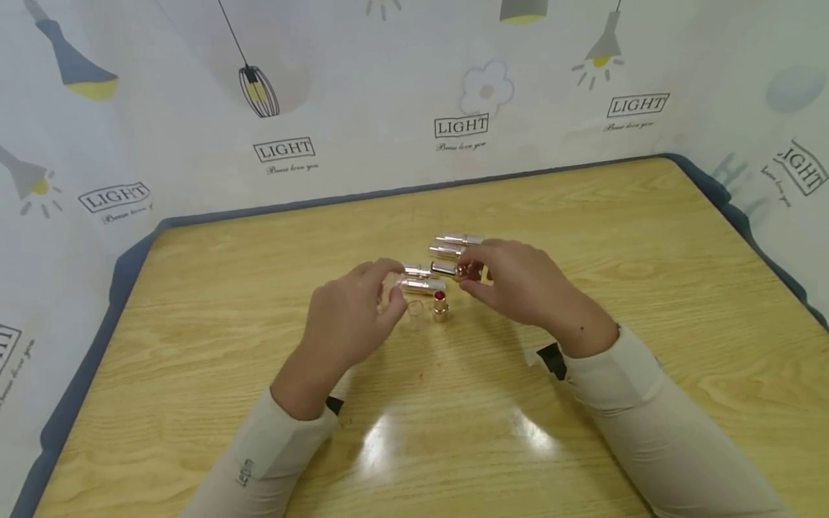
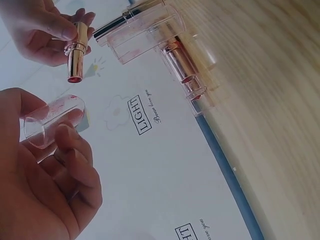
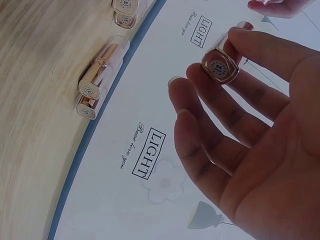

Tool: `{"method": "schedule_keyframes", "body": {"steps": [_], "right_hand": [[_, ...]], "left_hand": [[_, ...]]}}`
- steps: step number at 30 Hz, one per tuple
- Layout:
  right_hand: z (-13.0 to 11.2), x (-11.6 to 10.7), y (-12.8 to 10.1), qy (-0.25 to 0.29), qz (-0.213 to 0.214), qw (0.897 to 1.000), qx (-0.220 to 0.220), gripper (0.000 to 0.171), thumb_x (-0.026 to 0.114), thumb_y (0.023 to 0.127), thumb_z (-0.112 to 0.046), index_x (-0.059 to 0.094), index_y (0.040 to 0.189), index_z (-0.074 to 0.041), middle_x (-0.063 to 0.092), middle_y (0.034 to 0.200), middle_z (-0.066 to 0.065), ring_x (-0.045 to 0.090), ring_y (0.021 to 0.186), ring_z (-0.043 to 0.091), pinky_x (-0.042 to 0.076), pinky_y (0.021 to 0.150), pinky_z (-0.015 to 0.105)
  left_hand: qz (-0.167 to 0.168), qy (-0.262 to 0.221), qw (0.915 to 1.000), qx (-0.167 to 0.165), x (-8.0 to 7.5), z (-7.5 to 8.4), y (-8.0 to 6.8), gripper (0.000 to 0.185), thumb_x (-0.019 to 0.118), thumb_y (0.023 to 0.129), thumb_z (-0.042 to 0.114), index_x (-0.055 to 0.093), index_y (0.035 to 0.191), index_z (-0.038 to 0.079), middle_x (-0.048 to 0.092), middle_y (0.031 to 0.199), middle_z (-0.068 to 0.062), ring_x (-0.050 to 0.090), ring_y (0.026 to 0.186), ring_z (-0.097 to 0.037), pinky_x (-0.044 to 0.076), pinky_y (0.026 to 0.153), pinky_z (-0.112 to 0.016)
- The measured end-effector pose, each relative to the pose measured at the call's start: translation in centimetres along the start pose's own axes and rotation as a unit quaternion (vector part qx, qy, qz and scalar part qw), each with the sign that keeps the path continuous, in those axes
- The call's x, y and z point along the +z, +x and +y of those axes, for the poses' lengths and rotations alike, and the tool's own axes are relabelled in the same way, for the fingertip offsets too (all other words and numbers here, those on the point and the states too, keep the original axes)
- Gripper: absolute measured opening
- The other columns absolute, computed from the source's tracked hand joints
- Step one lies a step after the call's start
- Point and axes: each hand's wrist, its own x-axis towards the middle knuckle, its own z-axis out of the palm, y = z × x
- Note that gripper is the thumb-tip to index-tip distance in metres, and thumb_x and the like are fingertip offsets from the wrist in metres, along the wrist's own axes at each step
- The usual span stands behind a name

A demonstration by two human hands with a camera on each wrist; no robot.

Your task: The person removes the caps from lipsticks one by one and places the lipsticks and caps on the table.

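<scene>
Left wrist view: the left hand (image 2: 46,192) pinches a clear cap (image 2: 53,120); at the cap's one o'clock, the right hand (image 2: 46,32) pinches a gold lipstick tube (image 2: 76,59). Head view: a red-tipped lipstick (image 1: 440,309) stands upright at the tube's six o'clock.

In the head view, the right hand's fingers (image 1: 477,255) partly hide the lipstick tube (image 1: 443,269), and both sleeves (image 1: 272,453) run off the bottom edge. Print ringing the tube's base label (image 3: 218,68) is too small to read.
</scene>
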Motion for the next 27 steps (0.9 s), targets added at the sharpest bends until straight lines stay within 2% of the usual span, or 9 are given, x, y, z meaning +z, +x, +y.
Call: {"method": "schedule_keyframes", "body": {"steps": [7, 12, 18, 22, 27], "right_hand": [[0.01, -0.04, -0.05, 0.010, 0.005, 1.000, 0.009, 0.019, 0.069, 0.095, -0.026, 0.071, 0.110, -0.014, 0.071, 0.097, 0.000, 0.064, 0.082, 0.017, 0.050, 0.067, 0.033], [0.04, 0.03, -0.03, 0.005, 0.022, 1.000, 0.002, 0.018, 0.070, 0.095, -0.025, 0.071, 0.109, -0.014, 0.071, 0.097, 0.000, 0.064, 0.083, 0.017, 0.051, 0.067, 0.034], [-0.01, -0.04, -0.01, 0.006, 0.027, 1.000, 0.006, 0.020, 0.069, 0.095, -0.026, 0.071, 0.110, -0.014, 0.071, 0.098, 0.000, 0.065, 0.084, 0.019, 0.050, 0.068, 0.034], [-0.14, -0.11, 0.06, 0.004, 0.034, 0.999, 0.001, 0.021, 0.069, 0.095, -0.026, 0.071, 0.111, -0.014, 0.071, 0.098, 0.000, 0.065, 0.085, 0.019, 0.050, 0.068, 0.034], [-0.18, -0.17, 0.05, 0.005, 0.035, 0.999, 0.011, 0.020, 0.069, 0.095, -0.026, 0.071, 0.111, -0.013, 0.072, 0.098, 0.001, 0.065, 0.083, 0.018, 0.050, 0.067, 0.034]], "left_hand": [[-0.018, -0.022, 0.9994, -0.019, -0.03, 0.19, -0.01, 0.031, 0.055, 0.096, 0.028, 0.058, 0.124, 0.015, 0.058, 0.070, 0.006, 0.034, 0.041, -0.009, 0.027, 0.039, -0.024], [-0.015, -0.021, 0.9996, -0.006, -0.05, 0.45, -0.06, 0.040, 0.056, 0.096, 0.029, 0.052, 0.133, 0.015, 0.065, 0.077, 0.005, 0.036, 0.041, -0.008, 0.029, 0.039, -0.025], [-0.020, -0.013, 0.9997, 0.008, -0.14, 0.56, -0.15, 0.032, 0.059, 0.094, 0.028, 0.059, 0.123, 0.015, 0.073, 0.084, 0.005, 0.034, 0.040, -0.006, 0.027, 0.039, -0.023], [-0.013, -0.010, 0.9997, 0.015, -0.20, 0.60, -0.23, 0.031, 0.061, 0.093, 0.026, 0.058, 0.121, 0.014, 0.076, 0.088, 0.005, 0.031, 0.038, -0.005, 0.025, 0.039, -0.022], [-0.028, -0.011, 0.9994, 0.017, -0.10, 0.85, -0.25, 0.028, 0.062, 0.092, 0.027, 0.058, 0.117, 0.015, 0.076, 0.090, 0.005, 0.033, 0.039, -0.005, 0.026, 0.039, -0.023]]}}
